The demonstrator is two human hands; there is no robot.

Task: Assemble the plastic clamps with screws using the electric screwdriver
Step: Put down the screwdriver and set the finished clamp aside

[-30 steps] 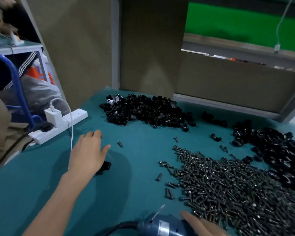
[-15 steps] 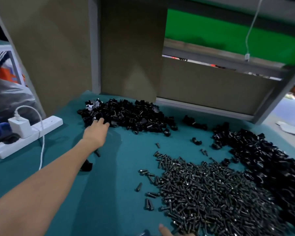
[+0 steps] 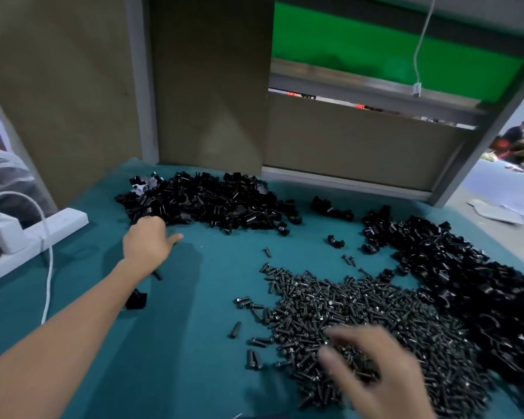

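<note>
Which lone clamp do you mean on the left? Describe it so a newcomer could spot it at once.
On the teal cloth-covered table, find the white plastic power strip at the left edge and the white charger cable trailing forward. Just right of that cable lies one black plastic clamp piece. Unlike the heaped clamps, it sits alone on bare cloth.

Left hand (image 3: 147,241) stretched far forward, thumb out; right hand (image 3: 375,367) blurred, fingers loosely spread.

A heap of small black plastic clamps (image 3: 212,201) lies at the back of the green bench (image 3: 179,343). A second heap (image 3: 466,282) lies on the right. Dark screws (image 3: 375,322) are piled between them, nearer the front.
</note>
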